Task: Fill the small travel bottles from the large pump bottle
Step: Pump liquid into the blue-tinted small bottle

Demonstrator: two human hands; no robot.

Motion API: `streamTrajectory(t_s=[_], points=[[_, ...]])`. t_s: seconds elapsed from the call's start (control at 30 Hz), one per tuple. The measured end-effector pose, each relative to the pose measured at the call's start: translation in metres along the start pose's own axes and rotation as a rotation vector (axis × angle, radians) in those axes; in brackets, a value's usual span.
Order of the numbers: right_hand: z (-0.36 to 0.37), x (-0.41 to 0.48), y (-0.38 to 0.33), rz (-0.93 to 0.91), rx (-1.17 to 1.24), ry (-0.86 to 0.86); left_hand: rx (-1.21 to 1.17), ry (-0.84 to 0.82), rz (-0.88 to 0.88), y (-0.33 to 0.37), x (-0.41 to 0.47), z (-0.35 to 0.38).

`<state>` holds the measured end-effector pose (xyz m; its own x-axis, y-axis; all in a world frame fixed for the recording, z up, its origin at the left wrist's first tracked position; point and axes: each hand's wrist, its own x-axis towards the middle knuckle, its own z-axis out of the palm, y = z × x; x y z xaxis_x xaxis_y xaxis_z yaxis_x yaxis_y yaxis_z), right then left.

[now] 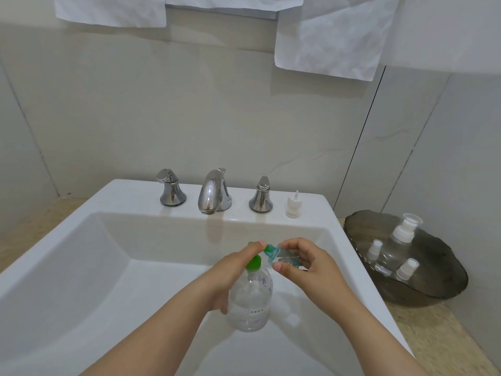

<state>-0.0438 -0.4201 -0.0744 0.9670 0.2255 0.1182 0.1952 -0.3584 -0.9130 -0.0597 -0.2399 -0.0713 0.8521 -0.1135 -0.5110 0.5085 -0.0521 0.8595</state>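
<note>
Over the white sink basin, my left hand (230, 275) grips the large clear pump bottle (250, 302) around its upper body, and the forefinger rests on its green pump head (253, 261). My right hand (303, 263) pinches a small clear travel bottle (284, 257), held on its side, its mouth against the green pump nozzle (269, 249). The big bottle holds clear liquid. A white spray cap (293, 204) stands alone on the sink ledge, right of the taps.
A dark glass tray (439, 291) on the beige counter at right holds several small clear bottles with white caps (404, 232). A chrome faucet (212, 192) and two handles line the sink's (81, 280) back ledge. White towels hang on the wall above.
</note>
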Motion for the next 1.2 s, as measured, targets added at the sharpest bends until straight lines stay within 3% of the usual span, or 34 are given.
streamTrajectory(t_s=[0.57,1.0,1.2], points=[[0.0,0.0,0.001,0.002,-0.044,0.0,-0.049,0.101,0.018,0.0,0.007,-0.004],[0.001,-0.001,0.0,-0.008,-0.002,-0.009,-0.01,0.072,-0.028,-0.005,0.011,-0.002],[0.0,0.0,0.0,-0.017,0.025,0.002,-0.019,-0.017,-0.046,-0.001,0.006,0.001]])
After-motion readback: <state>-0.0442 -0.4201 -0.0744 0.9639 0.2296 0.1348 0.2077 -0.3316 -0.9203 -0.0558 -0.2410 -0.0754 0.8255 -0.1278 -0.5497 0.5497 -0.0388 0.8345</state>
